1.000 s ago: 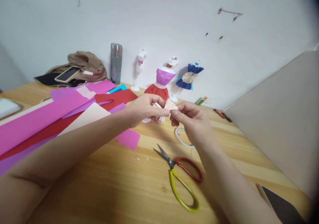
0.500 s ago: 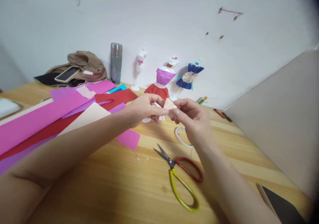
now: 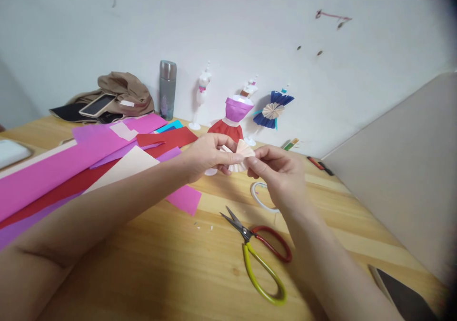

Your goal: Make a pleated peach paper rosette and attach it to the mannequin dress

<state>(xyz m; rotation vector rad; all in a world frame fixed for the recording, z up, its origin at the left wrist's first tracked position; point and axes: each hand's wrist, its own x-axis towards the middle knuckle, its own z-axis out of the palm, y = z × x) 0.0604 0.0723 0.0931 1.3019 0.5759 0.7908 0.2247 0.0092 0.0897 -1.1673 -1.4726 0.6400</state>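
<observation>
A small cream pleated paper fan is held up above the table between both hands. My left hand pinches it at the middle, thumb on top. The fingertips of my right hand grip its right edge. Just behind stands a small dress form in a purple paper top and red paper skirt. To its right is another form in a blue pleated dress with a cream rosette. Scissors with one red and one yellow handle lie partly open below the hands.
Sheets of coloured paper spread over the left side. A white ring of tape lies beneath my right hand. Behind stand a flask, a bare white dress form and a brown cloth bag. A phone lies front right.
The cream fan is spread wider, with more pleats showing. My right hand has shifted slightly right and its fingers have moved to the fan's edge.
</observation>
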